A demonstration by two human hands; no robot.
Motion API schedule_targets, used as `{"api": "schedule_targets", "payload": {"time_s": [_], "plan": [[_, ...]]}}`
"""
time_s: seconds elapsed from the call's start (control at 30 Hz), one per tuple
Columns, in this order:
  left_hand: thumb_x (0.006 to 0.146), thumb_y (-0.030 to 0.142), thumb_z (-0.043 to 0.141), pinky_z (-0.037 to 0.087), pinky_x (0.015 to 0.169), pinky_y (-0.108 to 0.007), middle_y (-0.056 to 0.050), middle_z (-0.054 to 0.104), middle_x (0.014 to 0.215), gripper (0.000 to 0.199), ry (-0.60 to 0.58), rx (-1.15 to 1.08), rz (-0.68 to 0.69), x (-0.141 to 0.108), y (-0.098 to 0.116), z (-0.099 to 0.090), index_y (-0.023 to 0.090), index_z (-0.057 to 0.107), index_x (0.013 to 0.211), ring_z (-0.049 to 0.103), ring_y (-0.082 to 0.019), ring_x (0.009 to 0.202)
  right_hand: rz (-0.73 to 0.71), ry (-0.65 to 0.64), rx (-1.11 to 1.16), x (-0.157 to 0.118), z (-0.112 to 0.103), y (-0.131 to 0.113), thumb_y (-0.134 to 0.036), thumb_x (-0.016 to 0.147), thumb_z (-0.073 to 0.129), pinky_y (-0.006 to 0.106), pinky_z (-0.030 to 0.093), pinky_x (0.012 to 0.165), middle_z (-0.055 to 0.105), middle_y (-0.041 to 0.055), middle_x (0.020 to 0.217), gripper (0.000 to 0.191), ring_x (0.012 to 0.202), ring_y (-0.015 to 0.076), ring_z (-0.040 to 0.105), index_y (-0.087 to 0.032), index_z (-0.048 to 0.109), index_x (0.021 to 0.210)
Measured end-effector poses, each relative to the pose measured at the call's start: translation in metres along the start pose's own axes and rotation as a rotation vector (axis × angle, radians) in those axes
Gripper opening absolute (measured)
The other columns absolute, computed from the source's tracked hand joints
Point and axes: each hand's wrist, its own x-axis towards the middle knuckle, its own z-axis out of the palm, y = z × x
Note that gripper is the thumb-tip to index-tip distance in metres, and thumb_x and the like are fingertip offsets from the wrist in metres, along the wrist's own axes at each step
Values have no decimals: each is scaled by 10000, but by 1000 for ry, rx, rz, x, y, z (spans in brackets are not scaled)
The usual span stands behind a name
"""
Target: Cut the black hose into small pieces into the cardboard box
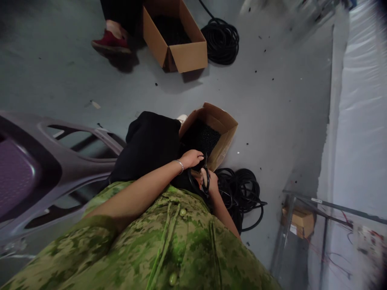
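Note:
My right hand [212, 182] is closed round the black handles of a pair of scissors [207, 177], whose blades point away from me. Just left of the blades, my left hand [192, 158] pinches a thin black hose [191, 177], which bends down towards my lap. Both hands are over the near edge of an open cardboard box [225, 121], and many small black pieces [207, 137] lie in it. A tangled coil of black hose [242, 187] rests on the floor by my right forearm. The exact point between blades and hose is too small to make out.
Ahead stands another open cardboard box [189, 56] with dark contents, beside a coiled black hose [222, 42]. A person's red shoe [111, 42] is left of it. A grey plastic chair [81, 139] is at left, a metal frame [290, 217] at right.

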Motion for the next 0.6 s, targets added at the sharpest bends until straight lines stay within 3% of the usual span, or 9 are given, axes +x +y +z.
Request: {"api": "schedule_targets", "payload": {"time_s": [0.2, 0.6], "plan": [[937, 304, 481, 402, 619, -233, -37, 739, 798, 316, 15, 6, -21, 1, -1, 1, 191, 753, 1052, 638, -155, 715, -70, 64, -166, 2, 5, 3, -648, 901, 500, 240, 423, 545, 598, 12, 533, 511, 585, 178, 596, -220, 642, 659], [953, 377, 500, 419, 631, -248, -49, 757, 818, 344, 19, 11, -121, -4, 6, -5, 173, 744, 1086, 670, -176, 736, -144, 143, -323, 1, 8, -4, -638, 910, 464, 224, 387, 539, 581, -5, 539, 531, 527, 141, 532, -213, 578, 612]]}}
